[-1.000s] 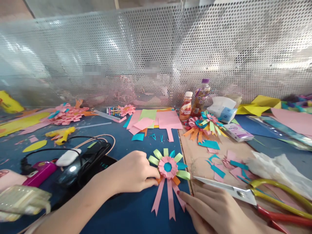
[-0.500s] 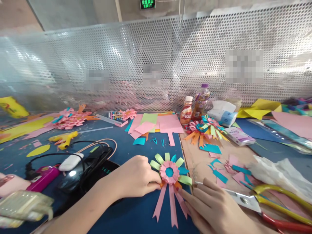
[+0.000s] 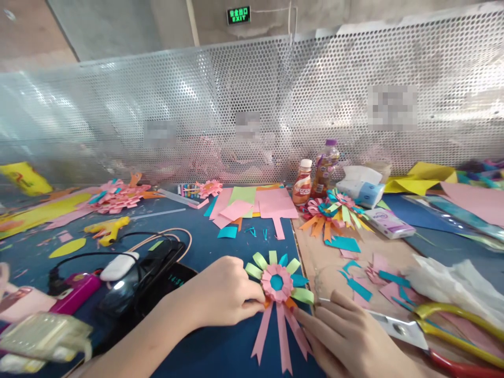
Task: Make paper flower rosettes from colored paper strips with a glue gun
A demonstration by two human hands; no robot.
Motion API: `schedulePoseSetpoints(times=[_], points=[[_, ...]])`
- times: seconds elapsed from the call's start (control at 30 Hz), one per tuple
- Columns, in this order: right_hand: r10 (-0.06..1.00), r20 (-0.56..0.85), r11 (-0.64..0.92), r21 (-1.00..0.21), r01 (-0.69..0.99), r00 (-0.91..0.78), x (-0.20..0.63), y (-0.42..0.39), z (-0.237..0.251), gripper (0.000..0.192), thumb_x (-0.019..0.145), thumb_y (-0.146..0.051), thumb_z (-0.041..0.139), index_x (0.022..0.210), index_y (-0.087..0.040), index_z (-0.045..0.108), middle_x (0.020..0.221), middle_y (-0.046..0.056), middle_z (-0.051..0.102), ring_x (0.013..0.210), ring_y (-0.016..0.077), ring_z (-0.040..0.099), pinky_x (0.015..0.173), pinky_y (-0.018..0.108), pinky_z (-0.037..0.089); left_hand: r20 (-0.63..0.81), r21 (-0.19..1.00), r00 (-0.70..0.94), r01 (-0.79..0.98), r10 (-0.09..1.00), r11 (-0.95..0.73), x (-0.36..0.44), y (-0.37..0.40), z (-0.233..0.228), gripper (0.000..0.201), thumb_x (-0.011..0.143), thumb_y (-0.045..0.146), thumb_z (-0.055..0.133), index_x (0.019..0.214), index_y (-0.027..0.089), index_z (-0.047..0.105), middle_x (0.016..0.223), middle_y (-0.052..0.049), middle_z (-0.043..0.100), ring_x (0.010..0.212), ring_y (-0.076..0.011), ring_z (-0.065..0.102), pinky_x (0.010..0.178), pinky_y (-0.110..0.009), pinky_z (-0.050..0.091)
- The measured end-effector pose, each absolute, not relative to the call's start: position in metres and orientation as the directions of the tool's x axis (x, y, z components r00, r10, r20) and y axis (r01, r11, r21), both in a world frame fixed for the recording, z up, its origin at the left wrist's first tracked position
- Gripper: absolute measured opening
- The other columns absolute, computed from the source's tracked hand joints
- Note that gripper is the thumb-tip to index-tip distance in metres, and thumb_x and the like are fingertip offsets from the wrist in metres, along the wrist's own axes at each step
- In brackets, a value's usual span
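Observation:
A paper rosette lies on the blue mat, with a pink folded centre, green and teal loops around it and pink ribbon tails hanging toward me. My left hand rests curled on the mat, its fingertips pinching the rosette's left edge near an orange piece. On the other side, my right hand lies flat, with the forefinger tip touching the lower right of the rosette by a pink tail. Under that hand lie large scissors with yellow and red handles.
Finished paper flowers sit behind, next to two drink bottles and tissue packs. Coloured paper sheets lie mid-table. A yellow glue gun, a phone, cables and a pink lighter crowd the left. A perforated metal screen closes the back.
My right hand slid left over the scissors blade until its forefinger reached the rosette. The left hand kept its hold. The view tilted up a little.

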State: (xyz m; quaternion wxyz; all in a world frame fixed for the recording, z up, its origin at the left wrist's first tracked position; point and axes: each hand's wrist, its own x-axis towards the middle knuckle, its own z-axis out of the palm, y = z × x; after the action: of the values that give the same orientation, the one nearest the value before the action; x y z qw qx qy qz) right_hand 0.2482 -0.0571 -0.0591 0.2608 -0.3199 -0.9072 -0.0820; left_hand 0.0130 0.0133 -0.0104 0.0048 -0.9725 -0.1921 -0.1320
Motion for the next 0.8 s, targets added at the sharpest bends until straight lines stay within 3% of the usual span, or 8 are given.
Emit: schedulePoseSetpoints(times=[0.27,0.47,0.57,0.8], points=[[0.511,0.532,0.799,-0.005,0.602,-0.675,0.249,-0.058,-0.060,0.027,0.086,-0.010,0.043,0.107,-0.010,0.060,0.060,0.002,0.058,0.054,0.0125,0.053,0.055,0.027,0.039,0.205,0.195,0.815,0.508,0.541,-0.839,0.000,0.014,0.015,0.012,0.081,0.026,0.061,0.075,0.027,0.071,0.059,0.007,0.068,0.050,-0.0091,0.048,0.057,-0.024,0.034],[0.500,0.559,0.802,-0.012,0.597,-0.661,0.248,-0.057,-0.062,0.030,0.085,-0.008,0.041,0.108,-0.011,0.059,0.060,0.002,0.059,0.054,0.0126,0.056,0.054,0.027,0.039,0.250,0.072,0.729,0.643,0.637,-0.763,-0.005,0.027,0.002,0.014,0.081,0.033,0.060,0.085,0.027,0.071,0.058,0.004,0.065,0.053,-0.0119,0.053,0.059,-0.025,0.037],[0.501,0.563,0.801,-0.013,0.599,-0.657,0.247,-0.057,-0.059,0.029,0.086,-0.009,0.039,0.106,-0.012,0.060,0.060,0.001,0.058,0.054,0.0122,0.056,0.055,0.026,0.039,0.295,0.070,0.727,0.631,0.620,-0.773,-0.001,0.030,-0.005,0.020,0.082,0.036,0.059,0.091,0.022,0.069,0.059,0.002,0.062,0.057,-0.0129,0.054,0.063,-0.026,0.041],[0.518,0.557,0.797,-0.040,0.602,-0.649,0.246,-0.059,-0.062,0.026,0.085,-0.009,0.039,0.100,-0.013,0.061,0.059,0.001,0.056,0.053,0.0113,0.053,0.055,0.026,0.036,0.297,0.146,0.834,0.442,0.465,-0.885,0.015,0.019,-0.011,0.012,0.080,0.029,0.062,0.087,0.021,0.067,0.088,-0.003,0.062,0.087,-0.0156,0.054,0.080,-0.031,0.042]])
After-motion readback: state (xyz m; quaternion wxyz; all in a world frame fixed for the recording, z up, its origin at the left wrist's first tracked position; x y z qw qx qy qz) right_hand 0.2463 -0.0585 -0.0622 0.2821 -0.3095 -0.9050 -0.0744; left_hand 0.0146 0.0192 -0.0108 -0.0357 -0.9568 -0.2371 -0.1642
